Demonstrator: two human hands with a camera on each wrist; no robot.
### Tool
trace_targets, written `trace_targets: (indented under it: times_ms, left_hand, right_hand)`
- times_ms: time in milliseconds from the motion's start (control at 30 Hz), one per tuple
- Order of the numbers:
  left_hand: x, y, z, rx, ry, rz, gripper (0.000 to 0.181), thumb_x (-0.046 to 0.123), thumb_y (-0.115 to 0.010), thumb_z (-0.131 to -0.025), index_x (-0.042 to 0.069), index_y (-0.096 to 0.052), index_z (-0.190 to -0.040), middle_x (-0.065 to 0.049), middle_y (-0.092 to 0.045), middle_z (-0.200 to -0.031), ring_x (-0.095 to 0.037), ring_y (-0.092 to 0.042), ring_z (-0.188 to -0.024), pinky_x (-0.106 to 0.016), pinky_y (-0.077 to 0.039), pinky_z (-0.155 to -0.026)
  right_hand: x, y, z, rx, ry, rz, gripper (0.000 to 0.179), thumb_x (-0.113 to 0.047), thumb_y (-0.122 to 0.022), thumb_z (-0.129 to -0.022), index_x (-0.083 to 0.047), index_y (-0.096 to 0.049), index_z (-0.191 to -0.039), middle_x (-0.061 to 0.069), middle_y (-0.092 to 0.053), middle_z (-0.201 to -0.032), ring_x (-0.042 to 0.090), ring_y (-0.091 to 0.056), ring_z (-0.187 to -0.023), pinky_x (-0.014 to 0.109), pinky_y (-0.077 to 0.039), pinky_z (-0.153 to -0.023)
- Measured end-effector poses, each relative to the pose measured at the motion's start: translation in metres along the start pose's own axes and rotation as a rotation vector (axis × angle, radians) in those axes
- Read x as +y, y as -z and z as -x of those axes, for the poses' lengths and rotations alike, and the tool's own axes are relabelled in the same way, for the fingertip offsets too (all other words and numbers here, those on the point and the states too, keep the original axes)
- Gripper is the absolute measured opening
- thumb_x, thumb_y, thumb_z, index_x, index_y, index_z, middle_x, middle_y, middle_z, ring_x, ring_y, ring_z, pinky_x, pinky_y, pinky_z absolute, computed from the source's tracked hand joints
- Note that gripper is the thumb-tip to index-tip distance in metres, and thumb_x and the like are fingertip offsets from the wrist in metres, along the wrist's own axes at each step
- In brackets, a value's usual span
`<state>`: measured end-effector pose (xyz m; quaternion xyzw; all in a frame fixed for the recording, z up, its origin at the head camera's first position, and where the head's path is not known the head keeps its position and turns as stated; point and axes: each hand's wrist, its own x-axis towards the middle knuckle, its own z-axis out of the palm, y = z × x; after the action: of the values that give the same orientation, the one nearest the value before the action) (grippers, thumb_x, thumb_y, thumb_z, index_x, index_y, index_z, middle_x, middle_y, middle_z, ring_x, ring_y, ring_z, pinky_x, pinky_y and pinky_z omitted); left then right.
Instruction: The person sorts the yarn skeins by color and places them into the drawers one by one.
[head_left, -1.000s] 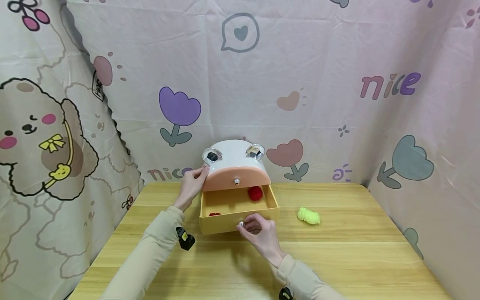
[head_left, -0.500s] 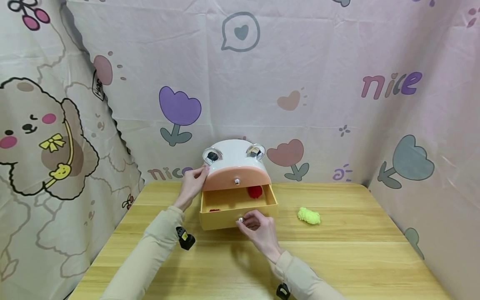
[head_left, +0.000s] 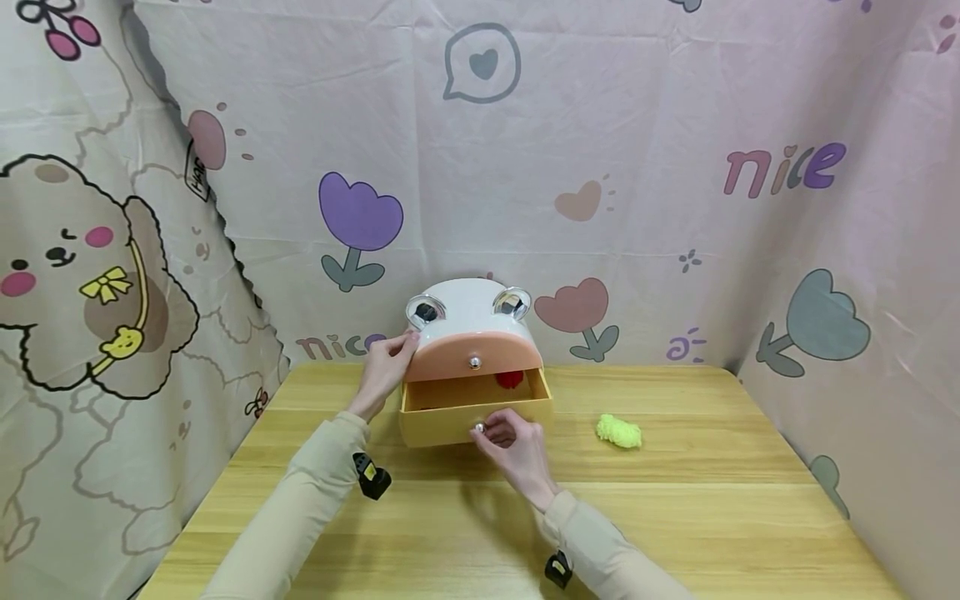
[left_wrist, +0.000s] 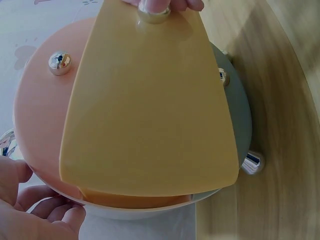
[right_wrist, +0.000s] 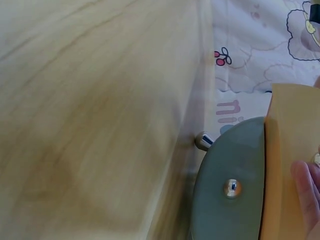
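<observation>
Yellow drawer (head_left: 438, 427) pulled part-way out at six o'clock of the white frog-shaped cabinet (head_left: 467, 305), which stands toward the far edge of the counter (head_left: 675, 517). Right hand (head_left: 520, 457) comes in from five o'clock, thumb and fingers pinching the drawer's silver knob (head_left: 479, 427). Left hand (head_left: 384, 371) at the cabinet's nine o'clock, grips its side edge just below one eye. Red ball (head_left: 510, 380) inside the drawer, toward one o'clock, partly hidden by the pink drawer front (head_left: 442, 359) above. Pink front is shut, own silver knob (head_left: 475, 363) in the middle. Grey-green drawer front (right_wrist: 225, 185) below the yellow one, seen in right wrist view, also with a knob; silver foot (right_wrist: 204, 141) beside it. Two shiny eyes, one (head_left: 426, 311) at the cabinet's ten o'clock, other (head_left: 512, 303) at two. Fuzzy yellow-green piece (head_left: 619, 432) lies on the counter, three o'clock of the drawer, well apart from the right hand. Beige sleeves (head_left: 300, 500), black device (head_left: 371, 477) at each wrist. Printed cloth (head_left: 637, 108) hangs behind at twelve, purple tulip (head_left: 361, 212) at the cabinet's eleven.
</observation>
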<state>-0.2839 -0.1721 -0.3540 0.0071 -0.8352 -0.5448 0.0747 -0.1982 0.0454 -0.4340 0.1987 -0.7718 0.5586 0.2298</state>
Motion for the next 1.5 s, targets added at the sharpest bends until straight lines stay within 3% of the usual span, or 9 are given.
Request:
trace_targets:
  times_ms: [67, 300, 567, 867, 1500]
  left_hand:
    - [0.0, 0.0, 0.0, 0.001, -0.004, -0.002, 0.048, 0.034, -0.05, -0.106, 0.005, -0.052, -0.144, -0.008, -0.045, -0.156, -0.031, -0.041, -0.148, -0.044, -0.036, -0.121]
    - [0.0, 0.0, 0.0, 0.004, -0.016, -0.004, 0.047, 0.033, -0.051, -0.105, 0.005, -0.054, -0.143, -0.009, -0.047, -0.155, -0.031, -0.042, -0.147, -0.044, -0.037, -0.121]
    - [0.0, 0.0, 0.0, 0.001, -0.024, -0.002, 0.048, 0.034, -0.05, -0.106, 0.004, -0.053, -0.143, -0.009, -0.046, -0.155, -0.031, -0.04, -0.148, -0.044, -0.036, -0.122]
    - [-0.002, -0.001, -0.001, 0.001, -0.037, 0.002, 0.048, 0.031, -0.049, -0.107, 0.001, -0.052, -0.143, -0.011, -0.046, -0.155, -0.032, -0.041, -0.147, -0.045, -0.036, -0.121]
    - [-0.001, -0.001, 0.0, 0.0, -0.039, -0.008, 0.048, 0.032, -0.049, -0.106, 0.002, -0.051, -0.144, -0.01, -0.046, -0.155, -0.032, -0.04, -0.147, -0.045, -0.036, -0.121]
  right_hand:
    - [0.002, -0.001, -0.002, 0.007, -0.008, 0.002, 0.017, 0.008, -0.081, -0.076, 0.007, -0.066, -0.086, 0.019, -0.075, -0.075, 0.032, -0.072, -0.063, 0.034, -0.063, -0.061]
    - [0.038, -0.005, -0.01, -0.003, 0.026, -0.03, 0.017, -0.003, -0.083, -0.08, -0.002, -0.069, -0.089, 0.013, -0.076, -0.079, 0.018, -0.073, -0.066, 0.02, -0.061, -0.062]
    - [0.042, -0.007, -0.016, 0.007, 0.032, -0.024, 0.016, -0.006, -0.082, -0.081, -0.001, -0.069, -0.089, 0.012, -0.077, -0.078, 0.017, -0.073, -0.066, 0.018, -0.06, -0.062]
    - [0.046, -0.011, -0.024, 0.03, 0.026, -0.033, 0.015, -0.005, -0.083, -0.08, -0.003, -0.07, -0.088, 0.013, -0.076, -0.077, 0.027, -0.073, -0.065, 0.024, -0.061, -0.061]
    - [0.05, -0.017, -0.036, 0.038, 0.024, 0.036, 0.015, -0.006, -0.081, -0.082, 0.0, -0.07, -0.09, 0.015, -0.077, -0.08, 0.022, -0.074, -0.067, 0.018, -0.059, -0.063]
